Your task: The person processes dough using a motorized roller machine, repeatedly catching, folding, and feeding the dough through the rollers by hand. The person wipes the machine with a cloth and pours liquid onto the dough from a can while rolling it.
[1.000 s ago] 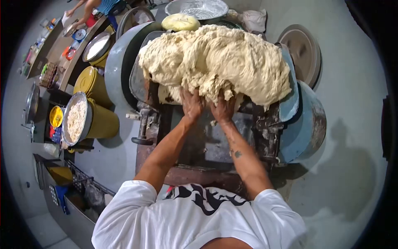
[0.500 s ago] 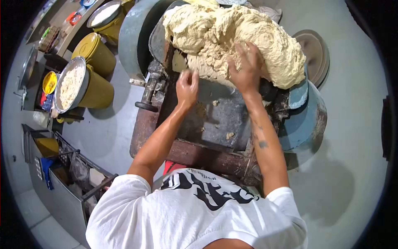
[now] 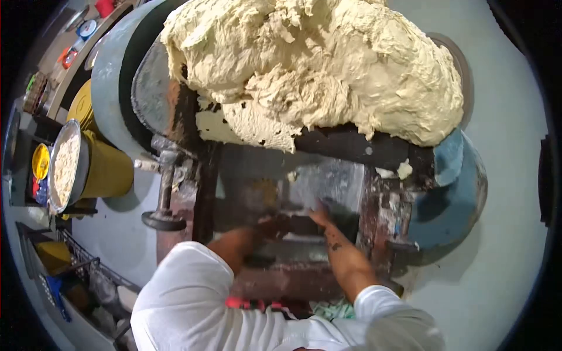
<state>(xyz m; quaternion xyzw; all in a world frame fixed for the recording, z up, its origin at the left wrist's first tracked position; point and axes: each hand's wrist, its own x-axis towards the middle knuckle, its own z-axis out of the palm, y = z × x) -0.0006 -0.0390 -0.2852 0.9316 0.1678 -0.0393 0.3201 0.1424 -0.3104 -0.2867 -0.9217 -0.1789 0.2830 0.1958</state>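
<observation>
The grip of left hand (image 3: 273, 226) and right hand (image 3: 319, 215), too blurred to tell, has the dough (image 3: 328, 64) well beyond it.

Both forearms are angled inward, the left forearm (image 3: 237, 244) bent across the front, the right forearm (image 3: 346, 260), marked by dark tattoos, extended forward. The left hand (image 3: 272, 225) and right hand (image 3: 319, 215) are held apart, their fingers blurred.
</observation>
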